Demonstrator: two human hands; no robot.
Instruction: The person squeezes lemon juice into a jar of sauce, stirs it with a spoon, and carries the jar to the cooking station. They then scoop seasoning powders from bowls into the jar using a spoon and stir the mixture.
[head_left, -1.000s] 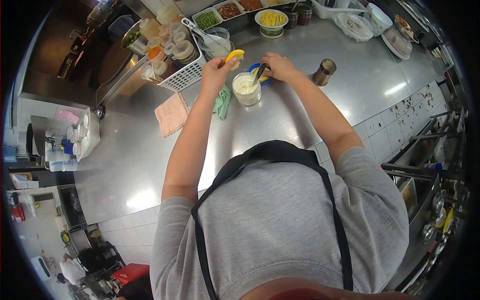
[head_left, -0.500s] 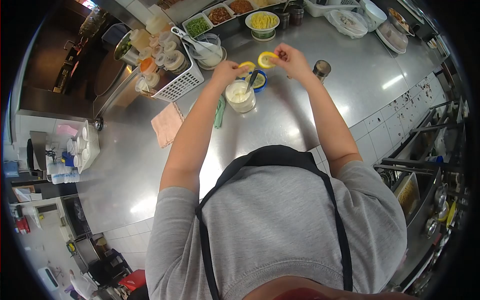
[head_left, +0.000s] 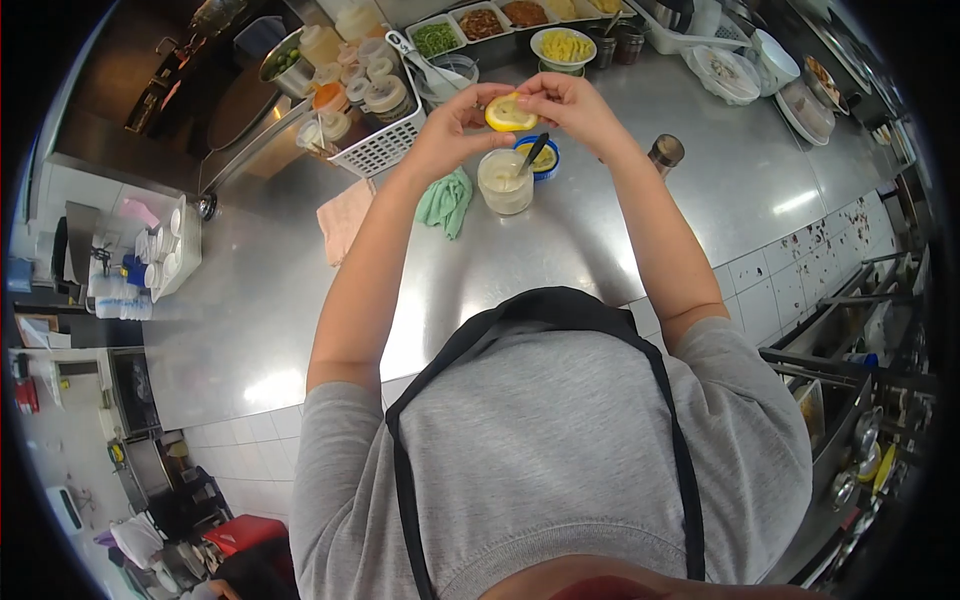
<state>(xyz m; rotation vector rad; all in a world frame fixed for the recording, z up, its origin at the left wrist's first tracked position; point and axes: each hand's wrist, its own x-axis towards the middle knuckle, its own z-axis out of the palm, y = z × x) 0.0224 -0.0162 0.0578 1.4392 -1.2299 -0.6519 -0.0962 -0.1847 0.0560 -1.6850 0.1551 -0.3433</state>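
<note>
Between my two hands, above the table, a yellow lemon slice [head_left: 508, 115] is held up; whether a second slice lies against it I cannot tell. My left hand [head_left: 462, 130] curls its fingers around the left edge. From the other side, my right hand [head_left: 568, 108] pinches the slice's upper right edge. Just below them stands a glass jar [head_left: 505, 190] of pale creamy stuff, with a dark-handled utensil [head_left: 536, 150] leaning out of it. Behind the jar is a blue-rimmed container [head_left: 551, 160] with lemon slices [head_left: 543, 157] inside.
A white basket [head_left: 385, 148] of bottles stands to the left, near a green cloth [head_left: 445, 203] and a pink cloth [head_left: 343, 220]. A dark-topped shaker [head_left: 666, 153] is right of my right arm. Along the back are topping trays [head_left: 436, 40] and a yellow-filled bowl [head_left: 562, 46].
Earlier my hands were apart, each with a lemon slice. Now they have come together around the visible slice. The camera view has shifted, and the green cloth shows more fully.
</note>
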